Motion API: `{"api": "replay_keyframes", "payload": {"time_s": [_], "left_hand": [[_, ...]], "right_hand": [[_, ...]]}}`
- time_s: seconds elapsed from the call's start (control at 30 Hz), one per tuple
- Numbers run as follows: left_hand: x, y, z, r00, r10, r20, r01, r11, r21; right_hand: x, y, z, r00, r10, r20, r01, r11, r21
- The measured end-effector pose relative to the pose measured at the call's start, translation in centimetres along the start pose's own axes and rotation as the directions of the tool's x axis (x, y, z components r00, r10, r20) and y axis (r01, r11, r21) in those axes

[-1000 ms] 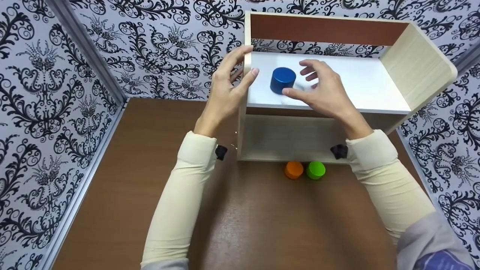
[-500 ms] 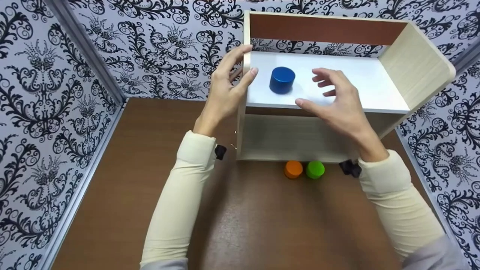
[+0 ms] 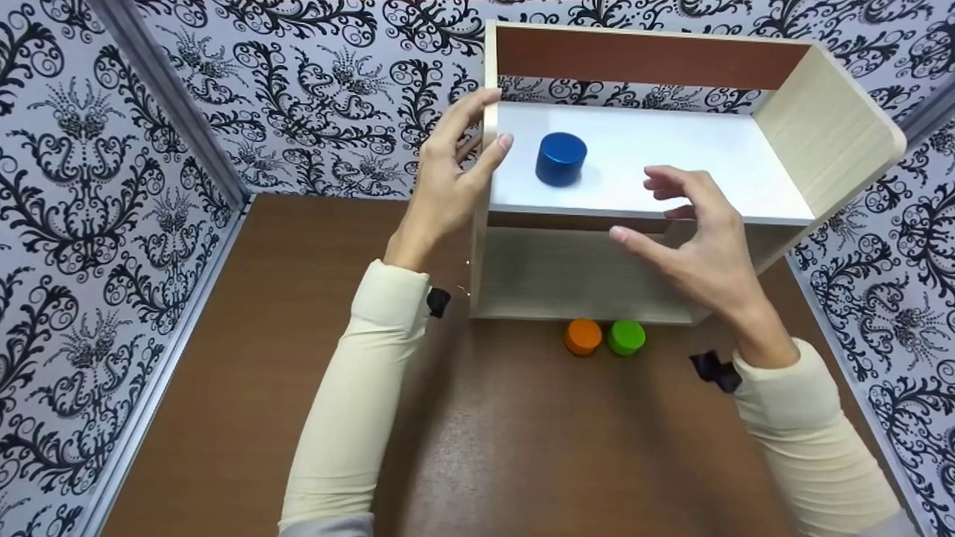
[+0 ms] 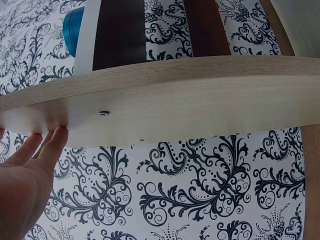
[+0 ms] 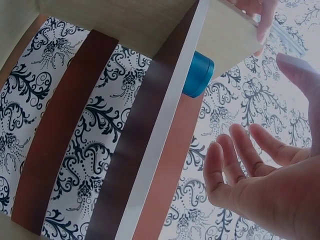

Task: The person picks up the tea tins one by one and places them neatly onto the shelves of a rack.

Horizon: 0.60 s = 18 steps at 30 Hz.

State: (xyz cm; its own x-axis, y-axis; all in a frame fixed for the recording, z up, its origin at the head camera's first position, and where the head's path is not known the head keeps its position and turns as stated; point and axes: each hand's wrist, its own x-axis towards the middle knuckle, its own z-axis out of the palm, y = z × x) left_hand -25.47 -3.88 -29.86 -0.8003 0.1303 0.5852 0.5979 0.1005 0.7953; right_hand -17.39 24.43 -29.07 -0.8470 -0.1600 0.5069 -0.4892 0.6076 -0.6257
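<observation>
A blue cylinder point(image 3: 561, 159) stands upright on the white upper shelf point(image 3: 656, 160) of a small wooden shelf unit point(image 3: 828, 134), near its left side. My left hand point(image 3: 451, 168) holds the unit's left side panel point(image 4: 175, 107), thumb at the front edge and fingertips against the outer face in the left wrist view. My right hand point(image 3: 709, 246) hovers in front of the unit, right of the blue cylinder and apart from it. Its fingers are loosely bent and spread from the thumb, with nothing between them; the right wrist view shows the bare palm point(image 5: 270, 195).
An orange cylinder point(image 3: 583, 337) and a green cylinder point(image 3: 627, 338) stand side by side on the brown table point(image 3: 522, 447), at the unit's front edge. Below the white shelf lies the lower compartment point(image 3: 574, 268). Patterned walls point(image 3: 336, 97) rise behind and at both sides.
My right hand has drawn back from the blue cylinder, moving right and toward me. The cylinder stays where it was on the shelf. My left hand keeps its place on the side panel.
</observation>
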Motion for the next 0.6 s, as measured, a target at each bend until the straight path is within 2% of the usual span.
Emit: {"api": "replay_keyframes", "payload": {"time_s": [0.33, 0.6], "left_hand": [[0.0, 0.0, 0.0, 1.0, -0.003, -0.003, 0.003, 1.0, 0.001], [0.0, 0.0, 0.1, 1.0, -0.005, -0.006, 0.005, 1.0, 0.002]], "right_hand": [[-2.4, 1.2, -0.5, 0.999, 0.045, -0.018, -0.045, 0.999, 0.013], [-4.1, 3.0, -0.2, 0.996, 0.079, -0.028, -0.078, 0.996, 0.033]]}}
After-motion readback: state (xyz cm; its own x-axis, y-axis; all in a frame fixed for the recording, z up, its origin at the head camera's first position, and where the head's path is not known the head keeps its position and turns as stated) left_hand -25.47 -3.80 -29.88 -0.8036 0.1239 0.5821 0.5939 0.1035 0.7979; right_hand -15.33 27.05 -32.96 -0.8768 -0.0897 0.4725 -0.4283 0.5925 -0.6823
